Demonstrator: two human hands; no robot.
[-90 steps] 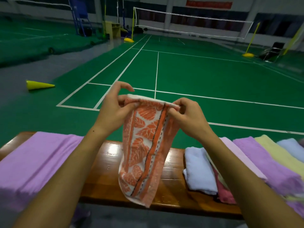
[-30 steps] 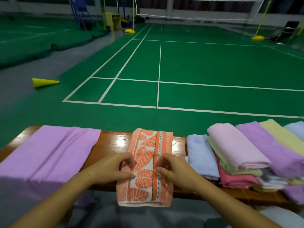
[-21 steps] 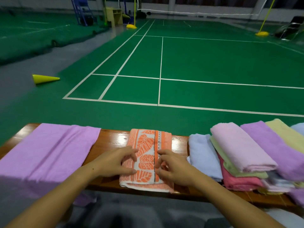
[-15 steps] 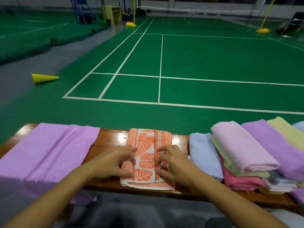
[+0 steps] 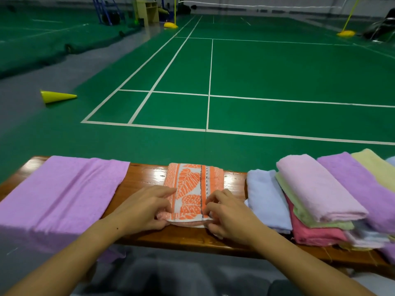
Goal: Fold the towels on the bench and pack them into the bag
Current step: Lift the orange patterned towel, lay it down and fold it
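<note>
At the lower centre of the frame, we see the orange towel point(image 5: 193, 191), overhanging a second ago, now folded short on the table point(image 5: 147, 176), left hand point(image 5: 145, 210) and right hand point(image 5: 228, 214) each pinching its near edge, bagging still ahead.

orange leaf-print towel point(image 5: 192, 184), lilac towel point(image 5: 59, 193), green court point(image 5: 277, 71)

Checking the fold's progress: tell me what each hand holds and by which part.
Both hands hold the orange leaf-print towel at its near folded edge: the left hand at the near-left corner, the right hand at the near-right corner. It lies on the bench.
</note>
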